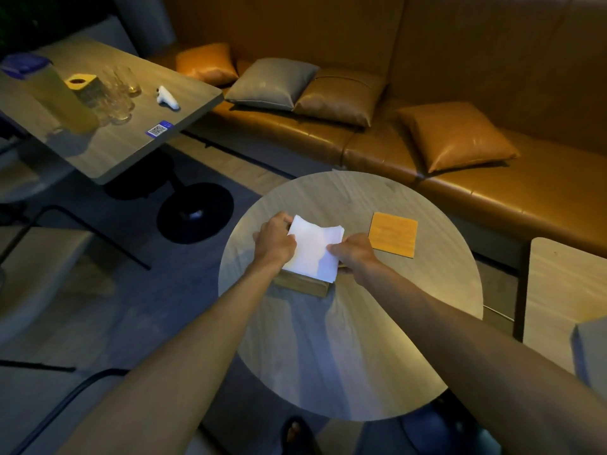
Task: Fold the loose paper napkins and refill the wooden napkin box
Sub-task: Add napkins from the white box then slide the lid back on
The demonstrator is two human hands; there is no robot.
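A dim lounge with a long tan leather bench strewn with cushions lies behind a round wooden worktop. Near the middle of that worktop sits the wooden napkin box, and a stack of white paper napkins is held right over its opening, tilted, with the lower edge at the box's rim. Whether the stack is already partly inside cannot be told.

The left hand grips the stack's left side, fingers curled round the far edge. The right hand pinches the right side, thumb on top and fingers beneath. Both hands are grasping the napkins.

Just to the right, apart from the box, a flat wooden square lies on the worktop. Well off to the left, a second table carries drinking glasses and a small white object.
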